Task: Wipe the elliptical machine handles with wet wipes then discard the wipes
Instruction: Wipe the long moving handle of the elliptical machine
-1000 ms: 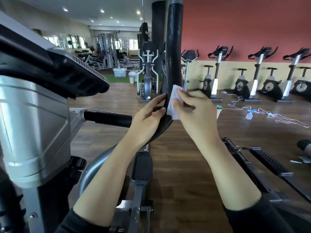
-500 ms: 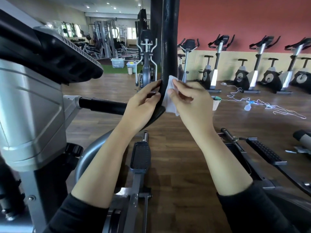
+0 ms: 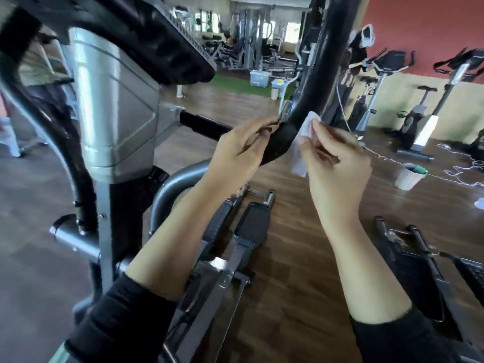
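A tall black padded elliptical handle [image 3: 328, 66] curves down through the middle of the view. My left hand [image 3: 235, 153] is wrapped around its lower bend from the left. My right hand [image 3: 337, 161] pinches a white wet wipe [image 3: 305, 137] and presses it against the right side of the handle at the bend. A short black horizontal grip [image 3: 204, 125] sticks out from the silver console column [image 3: 112, 106] just left of my left hand.
The elliptical's pedals [image 3: 251, 229] and frame lie below my arms. A small white bin [image 3: 408, 176] stands on the wood floor to the right, near tangled cables [image 3: 461, 169]. Exercise bikes [image 3: 424, 121] line the red wall; another machine's pedals [image 3: 419, 247] sit lower right.
The view has tilted and swung right. Both hands stay at the handle's lower bend, and the wipe has slid slightly lower along its right side.
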### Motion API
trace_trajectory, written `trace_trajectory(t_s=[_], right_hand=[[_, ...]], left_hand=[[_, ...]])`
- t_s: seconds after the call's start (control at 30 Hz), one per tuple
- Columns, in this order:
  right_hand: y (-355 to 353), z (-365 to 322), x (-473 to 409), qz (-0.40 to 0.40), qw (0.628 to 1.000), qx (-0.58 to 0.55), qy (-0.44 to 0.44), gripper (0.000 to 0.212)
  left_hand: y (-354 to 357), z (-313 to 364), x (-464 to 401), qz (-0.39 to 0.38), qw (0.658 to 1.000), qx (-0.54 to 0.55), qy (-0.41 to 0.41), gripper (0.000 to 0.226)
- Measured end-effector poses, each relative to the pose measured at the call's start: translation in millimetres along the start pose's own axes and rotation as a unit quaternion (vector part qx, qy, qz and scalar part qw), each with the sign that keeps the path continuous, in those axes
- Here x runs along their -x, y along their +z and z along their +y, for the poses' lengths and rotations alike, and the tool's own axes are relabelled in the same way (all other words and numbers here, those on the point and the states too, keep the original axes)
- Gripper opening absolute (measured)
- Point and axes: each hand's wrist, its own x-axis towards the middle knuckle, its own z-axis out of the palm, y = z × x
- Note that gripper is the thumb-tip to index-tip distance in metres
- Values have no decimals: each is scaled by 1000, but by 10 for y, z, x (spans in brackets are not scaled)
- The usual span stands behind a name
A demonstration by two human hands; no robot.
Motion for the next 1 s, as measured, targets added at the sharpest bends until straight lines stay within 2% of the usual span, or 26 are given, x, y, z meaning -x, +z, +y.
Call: trace_trajectory(t_s=[0.13,0.23,0.33,0.4,0.53,0.73,0.8,0.9,1.0], right_hand=[[30,52,346,-7,999,-25,-47,31],[149,114,727,-81,993,-47,-75,27],[382,85,1214,-181,979,-51,-78,21],[584,73,1568,-258,961,-68,-77,20],[936,25,2298,-411,902,-127,-24,19],[1176,-229,3444,-560,819,-116,-53,23],[1187,-342,3826,-618,778,-93,-65,28],[1181,-495,4337,-708,700,-69,-54,24],[1168,-647,4796,-764,638,-47,-80,23]], left_hand=[[-159,-233,501,78,994,-76,20,36],[-340,-480,929,152,976,-155,-12,39],[-513,-698,1475,186,946,-250,-90,39],[-615,-813,1885,188,918,-302,-175,38],[-810,-1023,2771,170,849,-366,-342,43],[-1097,-1034,3983,130,748,-383,-526,47],[-1182,-1018,4351,123,717,-375,-575,47],[-1282,-1000,4859,114,675,-347,-641,47],[-1380,-937,5287,117,646,-325,-680,44]])
